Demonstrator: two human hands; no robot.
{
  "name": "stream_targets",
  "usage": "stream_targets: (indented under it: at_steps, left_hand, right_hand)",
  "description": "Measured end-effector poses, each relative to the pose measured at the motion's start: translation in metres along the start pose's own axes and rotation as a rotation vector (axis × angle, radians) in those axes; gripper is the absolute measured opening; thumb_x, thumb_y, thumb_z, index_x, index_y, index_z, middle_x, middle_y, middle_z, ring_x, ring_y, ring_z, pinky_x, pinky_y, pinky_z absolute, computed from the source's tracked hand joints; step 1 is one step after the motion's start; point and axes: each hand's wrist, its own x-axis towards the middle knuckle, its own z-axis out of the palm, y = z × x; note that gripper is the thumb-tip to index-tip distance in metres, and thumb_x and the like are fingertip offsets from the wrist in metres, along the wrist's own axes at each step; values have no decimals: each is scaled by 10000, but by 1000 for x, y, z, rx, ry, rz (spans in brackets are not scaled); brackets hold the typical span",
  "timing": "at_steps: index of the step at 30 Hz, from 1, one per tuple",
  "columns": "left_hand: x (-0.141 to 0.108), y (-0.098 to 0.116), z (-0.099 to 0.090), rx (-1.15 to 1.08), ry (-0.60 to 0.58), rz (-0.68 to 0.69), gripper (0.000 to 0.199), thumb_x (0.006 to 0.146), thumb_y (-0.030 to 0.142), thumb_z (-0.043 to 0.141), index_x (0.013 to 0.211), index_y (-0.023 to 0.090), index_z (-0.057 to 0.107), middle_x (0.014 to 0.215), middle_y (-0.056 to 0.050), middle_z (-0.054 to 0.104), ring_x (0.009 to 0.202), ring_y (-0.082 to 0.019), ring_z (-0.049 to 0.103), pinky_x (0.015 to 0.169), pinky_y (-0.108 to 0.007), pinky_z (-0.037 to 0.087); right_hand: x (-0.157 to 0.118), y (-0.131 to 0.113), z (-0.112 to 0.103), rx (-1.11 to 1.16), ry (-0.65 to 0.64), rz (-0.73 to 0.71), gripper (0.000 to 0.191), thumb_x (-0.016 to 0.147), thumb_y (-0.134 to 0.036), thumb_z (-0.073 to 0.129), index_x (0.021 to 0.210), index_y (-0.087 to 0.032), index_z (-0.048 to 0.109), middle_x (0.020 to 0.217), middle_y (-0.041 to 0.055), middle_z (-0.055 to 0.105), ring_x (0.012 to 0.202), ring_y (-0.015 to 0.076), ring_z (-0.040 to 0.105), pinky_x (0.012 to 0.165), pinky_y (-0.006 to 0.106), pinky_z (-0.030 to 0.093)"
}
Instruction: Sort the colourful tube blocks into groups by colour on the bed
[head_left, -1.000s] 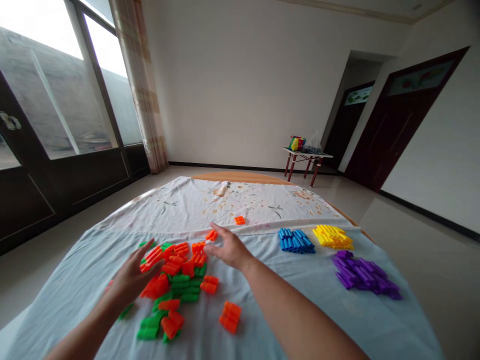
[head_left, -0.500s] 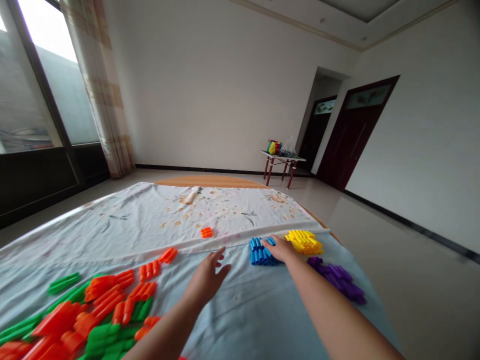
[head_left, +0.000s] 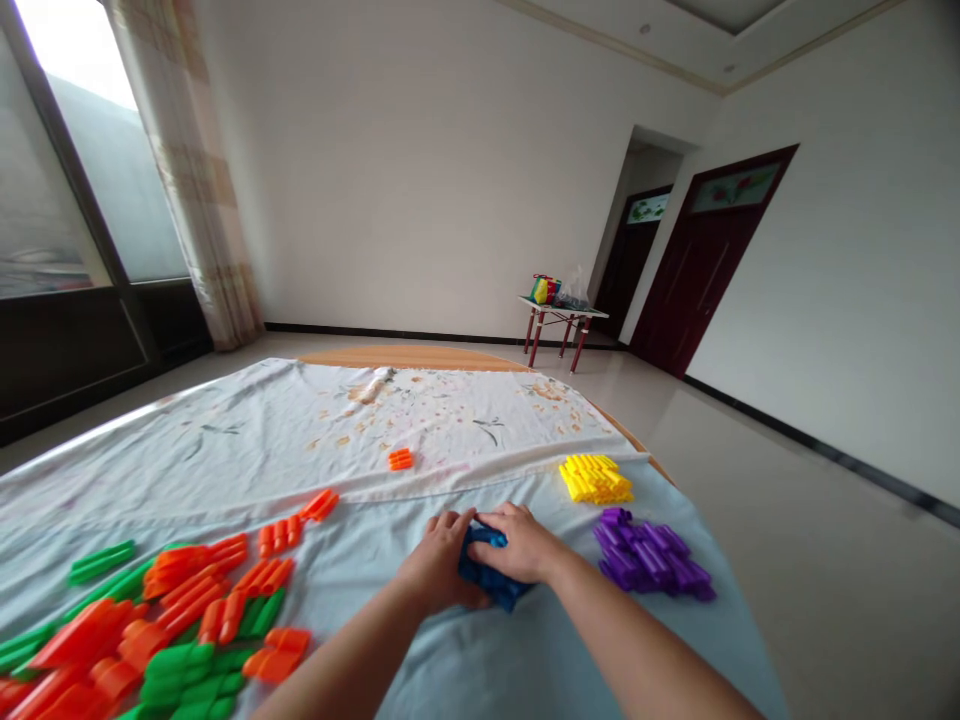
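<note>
We find the left hand (head_left: 441, 562) and right hand (head_left: 523, 545) curled partly closed, holding a bundle of blue plastic tubes (head_left: 495, 582) between them from opposite sides. We note the bundle over the pale blue cloth (head_left: 360, 560), left of the stacked purple plastic tubes (head_left: 654, 556); we cannot tell whether it is lifted.

Blue pieces (head_left: 501, 587) bunched, clasped both sides, over pale-blue cloth (head_left: 480, 680).

White flowered cloth (head_left: 247, 420) and pale blue cloth (head_left: 570, 640) cover a wooden table (head_left: 405, 356), where blue pieces (head_left: 501, 586) sit between the fingers (head_left: 448, 521), yellow pieces (head_left: 596, 481) and purple pieces (head_left: 652, 556) lie to their right, orange pieces (head_left: 199, 604) and green pieces (head_left: 180, 675) to their left, an orange block (head_left: 401, 459) beyond them.
</note>
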Motion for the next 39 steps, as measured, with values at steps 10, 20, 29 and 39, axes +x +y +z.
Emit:
stream_targets:
  at_steps: [10,20,29,39]
  left_hand:
    - [-54,8,18,-116,170,-17,774,508,209,638,1266,216,480,1139,-93,560,1063,-274,497,948,-365,389]
    - [-143,-68,-64,-307,440,-120,655,604,275,575,1241,153,480,1031,-90,637,855,-215,628,767,-341,515]
    - [-213,-154,-128,61,804,-229,583,694,550,530,1155,196,569,1194,-123,586,1116,-289,532,960,-462,409]
    - [-214,-35,-39,18,618,-67,354,828,410,432,1130,331,598,1149,-41,627,1092,-226,542,948,-424,431]
  right_hand:
    - [-38,-23,20,147,-1,22,603,715,-504,591,1245,-222,538,1061,99,574,1046,255,530,948,360,376]
    - [-5,-164,71,887,-59,-28,684,686,-460,667,1289,-196,479,1188,67,593,1022,236,586,867,353,469]
    - [18,-151,46,231,171,-159,582,751,-340,607,1307,-263,451,1285,31,534,1176,190,479,983,319,372]
    - [-47,-32,23,-66,87,-39,391,721,-158,506,1080,-192,657,1048,89,617,1050,225,524,970,315,361]
